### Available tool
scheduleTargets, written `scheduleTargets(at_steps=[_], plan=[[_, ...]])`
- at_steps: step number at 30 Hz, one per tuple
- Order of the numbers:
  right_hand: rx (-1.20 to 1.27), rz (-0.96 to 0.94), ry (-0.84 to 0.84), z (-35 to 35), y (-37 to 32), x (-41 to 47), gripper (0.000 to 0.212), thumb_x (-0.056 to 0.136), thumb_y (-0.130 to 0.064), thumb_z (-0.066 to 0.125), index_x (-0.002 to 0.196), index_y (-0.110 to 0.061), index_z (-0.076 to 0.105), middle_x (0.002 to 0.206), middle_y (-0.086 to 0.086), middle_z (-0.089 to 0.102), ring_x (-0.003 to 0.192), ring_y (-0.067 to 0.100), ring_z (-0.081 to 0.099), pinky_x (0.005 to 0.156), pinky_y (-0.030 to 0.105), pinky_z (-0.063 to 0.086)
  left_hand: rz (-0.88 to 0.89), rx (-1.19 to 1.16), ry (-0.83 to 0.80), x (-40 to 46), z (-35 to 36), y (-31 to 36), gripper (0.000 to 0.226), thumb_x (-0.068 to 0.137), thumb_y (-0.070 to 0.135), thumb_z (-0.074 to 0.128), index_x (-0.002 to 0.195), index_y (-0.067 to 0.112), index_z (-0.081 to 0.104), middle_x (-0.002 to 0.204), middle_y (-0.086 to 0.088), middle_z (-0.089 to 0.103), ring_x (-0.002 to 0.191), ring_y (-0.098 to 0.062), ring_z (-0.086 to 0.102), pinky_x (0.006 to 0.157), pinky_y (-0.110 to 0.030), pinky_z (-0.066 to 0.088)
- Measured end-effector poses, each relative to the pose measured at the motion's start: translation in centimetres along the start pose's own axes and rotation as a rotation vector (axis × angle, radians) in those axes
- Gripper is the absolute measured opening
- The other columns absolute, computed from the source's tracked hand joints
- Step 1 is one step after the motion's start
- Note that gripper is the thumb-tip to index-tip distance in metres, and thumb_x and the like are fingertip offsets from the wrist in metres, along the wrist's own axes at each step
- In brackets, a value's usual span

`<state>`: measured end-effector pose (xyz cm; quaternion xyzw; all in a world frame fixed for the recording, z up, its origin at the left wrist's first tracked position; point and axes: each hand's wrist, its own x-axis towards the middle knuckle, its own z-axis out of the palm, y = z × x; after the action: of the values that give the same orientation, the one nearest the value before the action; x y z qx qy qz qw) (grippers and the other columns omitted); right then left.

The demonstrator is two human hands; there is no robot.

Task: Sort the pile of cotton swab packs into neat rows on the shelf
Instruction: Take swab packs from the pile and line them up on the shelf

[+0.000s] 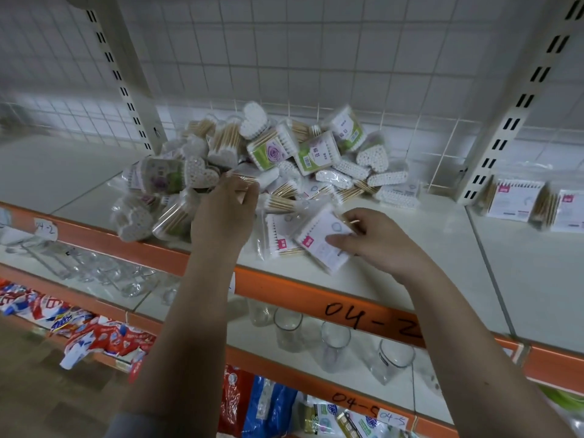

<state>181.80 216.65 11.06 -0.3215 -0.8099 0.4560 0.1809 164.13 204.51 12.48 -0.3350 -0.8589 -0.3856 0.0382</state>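
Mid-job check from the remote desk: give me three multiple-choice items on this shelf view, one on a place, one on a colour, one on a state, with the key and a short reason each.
1. Where do the already placed flat packs stand?
A. On the shelf, right of the pile
B. On the glass shelf below
C. Left of the pile

2. What colour is the shelf's front edge?
A. Blue
B. Orange
C. Green

3. What is the right hand doing?
A. Hanging free below the shelf
B. Gripping a drinking glass
C. Holding a flat white pack near the shelf's front

Key: 1 A, they stand beyond the right upright, past the pile. 2 B, the strip marked 04-2 is orange. 3 C, its fingers and thumb close on the pack with the pink label, while the left hand reaches into the pile.
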Motion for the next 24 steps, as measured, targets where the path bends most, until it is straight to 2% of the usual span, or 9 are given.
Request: scheduleTargets(at_steps=[2,5,8,10,14,17,19,21,24], plan=[[0.105,0.055,0.061,-0.8,0.6,-0.3,0.014,0.081,-0.017,0.071,0.090,-0.015,0.061,0.094,0.006,0.070,0.087,0.022,0.067,0.085,0.042,0.053,-0.011,0.015,-0.064,0.3,1.0,0.0,0.047,0.094,0.053,0.039,0.121,0.020,0.058,0.115,-0.003,0.065,0.109,-0.023,0.056,0.078,-0.030,0.040],[0.215,0.117,0.136,-1.4,1.4,-0.6,0.017,0.081,-0.014,0.071,0.093,-0.010,0.061,0.093,0.011,0.071,0.089,0.028,0.068,0.087,0.044,0.054,-0.058,0.031,-0.149,0.9,2.4,0.1,0.059,0.090,0.064,0.034,0.123,0.022,0.058,0.119,-0.002,0.064,0.113,-0.025,0.056,0.085,-0.036,0.044],[0.273,0.137,0.180,-1.5,2.0,-0.9,0.016,0.081,-0.012,0.071,0.093,-0.010,0.060,0.093,0.011,0.071,0.091,0.030,0.067,0.087,0.045,0.054,-0.075,0.002,-0.154,0.9,3.0,0.4,0.059,0.090,0.063,0.037,0.122,0.019,0.059,0.118,-0.004,0.064,0.113,-0.026,0.056,0.081,-0.033,0.042],[0.297,0.144,0.198,-1.5,2.3,-1.1,0.015,0.081,-0.013,0.071,0.091,-0.012,0.060,0.093,0.010,0.071,0.091,0.030,0.067,0.087,0.045,0.054,-0.083,-0.070,-0.127,0.7,3.0,0.5,0.051,0.092,0.056,0.043,0.120,0.016,0.060,0.117,-0.003,0.064,0.110,-0.022,0.056,0.077,-0.027,0.037],[0.312,0.150,0.232,-1.7,2.8,-1.2,0.013,0.081,-0.015,0.072,0.087,-0.015,0.060,0.092,0.011,0.071,0.086,0.028,0.067,0.086,0.045,0.052,-0.021,-0.122,-0.065,0.2,2.3,0.9,0.036,0.091,0.046,0.052,0.107,0.015,0.062,0.092,0.001,0.064,0.085,-0.013,0.057,0.066,-0.023,0.033],[0.337,0.157,0.271,-1.8,2.9,-1.4,0.011,0.081,-0.015,0.071,0.086,-0.015,0.061,0.091,0.012,0.071,0.088,0.032,0.067,0.087,0.046,0.052,0.098,-0.132,-0.055,0.1,1.7,0.8,0.022,0.092,0.035,0.055,0.101,0.016,0.061,0.066,0.009,0.053,0.058,-0.003,0.049,0.049,-0.017,0.032],[0.347,0.161,0.299,-1.8,2.9,-1.6,0.011,0.082,-0.015,0.070,0.089,-0.014,0.063,0.093,0.013,0.071,0.091,0.034,0.067,0.090,0.048,0.052,0.151,-0.145,-0.092,0.3,1.4,0.7,0.014,0.092,0.024,0.055,0.102,0.018,0.062,0.056,0.007,0.047,0.044,-0.004,0.043,0.041,-0.015,0.029],[0.353,0.167,0.325,-1.9,3.1,-1.8,0.012,0.082,-0.016,0.071,0.091,-0.013,0.063,0.092,0.013,0.071,0.092,0.034,0.067,0.091,0.050,0.051,0.176,-0.183,-0.126,0.4,1.3,1.1,0.018,0.092,0.016,0.053,0.107,0.019,0.062,0.052,0.008,0.044,0.034,-0.005,0.039,0.035,-0.014,0.026],[0.358,0.185,0.362,-2.0,3.3,-2.2,0.013,0.082,-0.017,0.070,0.092,-0.014,0.063,0.092,0.011,0.071,0.091,0.032,0.067,0.091,0.049,0.051,0.215,-0.240,-0.151,0.5,1.4,1.9,0.029,0.093,0.015,0.053,0.119,0.023,0.062,0.068,0.007,0.051,0.034,0.000,0.040,0.036,-0.011,0.028]])
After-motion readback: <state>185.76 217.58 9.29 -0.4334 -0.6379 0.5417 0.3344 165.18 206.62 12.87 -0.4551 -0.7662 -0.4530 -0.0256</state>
